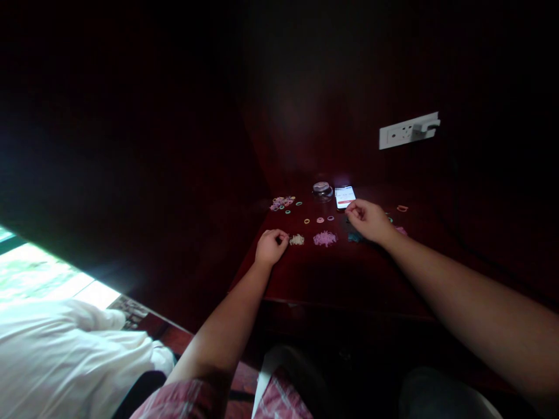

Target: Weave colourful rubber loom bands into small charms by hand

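My left hand (271, 247) rests on the dark red table with thumb and forefinger together, beside a pile of cream hair ties (297, 240). Whether it pinches one is too small to tell. My right hand (369, 221) is closed in a pinch just below the lit phone (345, 196), above a pile of teal hair ties (354, 237) that it partly covers. What it holds, if anything, cannot be made out. Between the hands lies a pile of purple hair ties (325, 238). Behind it sit single loose ties in yellow (306, 221), pink (320, 220) and lilac (331, 218).
A mixed heap of hair ties (282, 203) lies at the back left, near a round clear container (322, 191). An orange tie (402, 208) is at the right. On the back wall is a socket strip (408, 131) with a plug. White cloth (74, 349) shows at lower left.
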`<control>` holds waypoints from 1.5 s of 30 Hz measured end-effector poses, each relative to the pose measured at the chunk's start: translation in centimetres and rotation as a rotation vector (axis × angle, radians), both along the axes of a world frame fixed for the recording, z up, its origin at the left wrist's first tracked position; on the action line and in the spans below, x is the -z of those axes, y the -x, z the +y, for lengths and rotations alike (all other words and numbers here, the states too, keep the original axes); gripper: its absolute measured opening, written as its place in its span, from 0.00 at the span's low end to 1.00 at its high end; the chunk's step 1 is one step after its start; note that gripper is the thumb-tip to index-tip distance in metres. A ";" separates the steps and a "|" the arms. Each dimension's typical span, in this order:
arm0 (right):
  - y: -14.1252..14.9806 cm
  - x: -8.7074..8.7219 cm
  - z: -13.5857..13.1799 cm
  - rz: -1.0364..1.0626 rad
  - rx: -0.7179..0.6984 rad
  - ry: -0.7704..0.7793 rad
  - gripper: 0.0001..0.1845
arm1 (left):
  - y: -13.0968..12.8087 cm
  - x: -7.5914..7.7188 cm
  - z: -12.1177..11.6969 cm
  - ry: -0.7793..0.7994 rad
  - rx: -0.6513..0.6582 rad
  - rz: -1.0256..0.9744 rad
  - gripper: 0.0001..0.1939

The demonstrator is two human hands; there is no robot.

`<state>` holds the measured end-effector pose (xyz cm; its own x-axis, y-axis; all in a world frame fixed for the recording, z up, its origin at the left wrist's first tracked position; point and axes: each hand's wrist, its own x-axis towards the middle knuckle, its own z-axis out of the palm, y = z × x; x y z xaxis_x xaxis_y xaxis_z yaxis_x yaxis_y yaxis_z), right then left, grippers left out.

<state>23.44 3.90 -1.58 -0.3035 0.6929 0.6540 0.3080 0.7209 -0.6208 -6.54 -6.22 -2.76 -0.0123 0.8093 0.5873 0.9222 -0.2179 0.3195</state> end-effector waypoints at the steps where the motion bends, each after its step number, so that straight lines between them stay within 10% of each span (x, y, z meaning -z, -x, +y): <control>1: 0.0 0.0 0.0 0.000 0.001 -0.001 0.05 | 0.1 0.1 0.1 0.014 0.005 0.000 0.05; 45: 0.1 0.7 0.3 0.049 -0.072 0.128 0.08 | 3.0 1.0 4.4 0.217 -0.149 -0.039 0.15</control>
<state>23.31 4.25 -2.30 -0.3250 0.7491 0.5772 0.2256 0.6542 -0.7219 -9.50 -1.78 -3.79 -0.1596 0.9038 0.3972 0.9252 -0.0034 0.3795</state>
